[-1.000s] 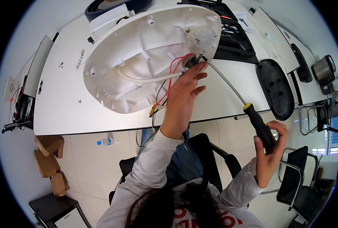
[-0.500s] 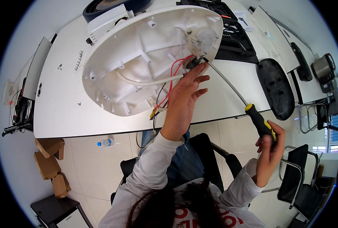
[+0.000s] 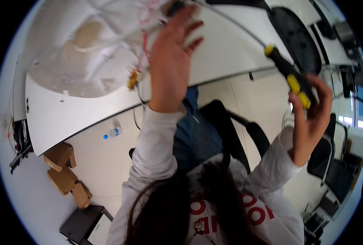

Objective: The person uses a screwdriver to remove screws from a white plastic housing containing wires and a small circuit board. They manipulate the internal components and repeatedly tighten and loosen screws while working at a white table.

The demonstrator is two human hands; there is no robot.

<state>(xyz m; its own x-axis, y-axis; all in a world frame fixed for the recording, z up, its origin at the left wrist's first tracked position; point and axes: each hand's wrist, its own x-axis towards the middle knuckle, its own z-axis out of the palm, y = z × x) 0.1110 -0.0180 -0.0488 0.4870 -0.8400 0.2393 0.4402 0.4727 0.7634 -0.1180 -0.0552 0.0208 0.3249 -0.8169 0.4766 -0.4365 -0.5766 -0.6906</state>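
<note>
The upper picture is blurred. My left hand (image 3: 169,69) reaches over a white oval plastic shell (image 3: 52,81), its fingertips at a dark component (image 3: 174,7) and its visible fingers spread; its thumb is hidden. Red wires (image 3: 144,43) and a pale tube (image 3: 87,48) cross the shell, with a yellow connector (image 3: 133,79) beside my wrist. My right hand (image 3: 312,118) grips the black-and-yellow handle of a screwdriver (image 3: 283,65), whose long shaft runs up-left toward the component; its tip is not clear.
A white table (image 3: 226,45) carries a black oval plastic piece (image 3: 289,32) at right. Below are cardboard pieces (image 3: 63,179), a bottle (image 3: 112,133) and a dark cabinet (image 3: 79,222). Black chairs (image 3: 336,179) stand at right; I sit on another (image 3: 255,134).
The view has shifted, so table, shell and hands sit higher in the picture, now blurred. The screwdriver handle is turned, showing more yellow in my right hand.
</note>
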